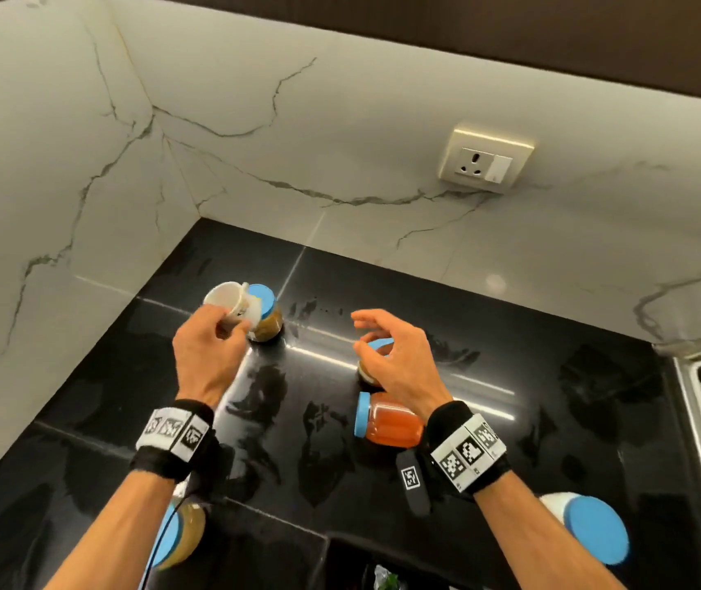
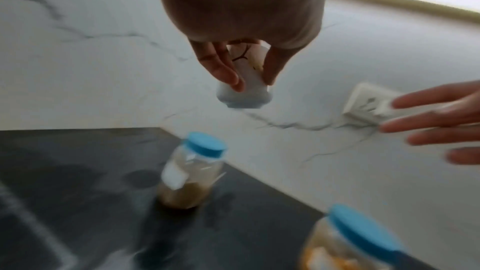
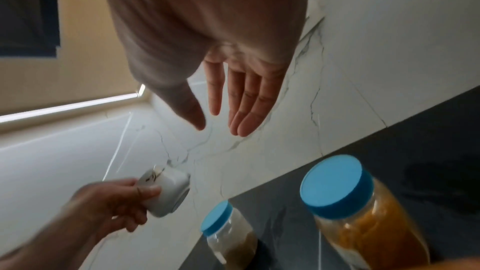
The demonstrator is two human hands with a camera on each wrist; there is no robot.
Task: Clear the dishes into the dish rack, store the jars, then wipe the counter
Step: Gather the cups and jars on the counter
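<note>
My left hand (image 1: 225,323) grips a small white cup (image 1: 226,296) in the air over the back left of the black counter (image 1: 553,419). In the left wrist view its fingers (image 2: 226,73) and thumb pinch the cup (image 2: 244,95), tilted with its base outward. Just behind the cup stands a blue-lidded jar (image 1: 266,317) of brown powder. My right hand (image 1: 359,332) hovers open, holding nothing, above another blue-lidded jar (image 1: 376,347). Its fingers (image 3: 244,110) are straight. An orange-filled jar (image 1: 387,419) lies on its side below that wrist.
Two more blue-lidded jars sit near the front edge, one at the left (image 1: 178,534) and one at the right (image 1: 595,530). Marble walls meet in the corner, with a wall socket (image 1: 485,161) on the back wall. A steel sink edge (image 1: 689,419) shows at the far right.
</note>
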